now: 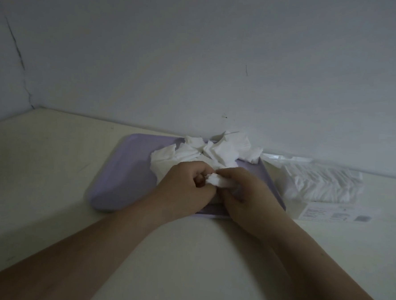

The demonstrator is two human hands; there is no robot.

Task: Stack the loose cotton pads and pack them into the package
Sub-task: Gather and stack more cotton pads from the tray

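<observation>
A heap of loose white cotton pads point(215, 151) lies on the far half of a lilac tray point(121, 175). Over the tray's near right part, my left hand point(185, 188) and my right hand point(250, 194) meet with curled fingers. Between them they pinch a small bunch of pads point(218, 180); the lower part of the bunch is hidden by my fingers. The clear plastic package point(322, 185), partly filled with white pads, lies on the table just right of the tray.
The tray sits on a pale table point(52, 164) pushed against a white wall point(198, 57). A printed label point(332, 213) shows on the package's near side. Bare tabletop stretches left of the tray and toward me.
</observation>
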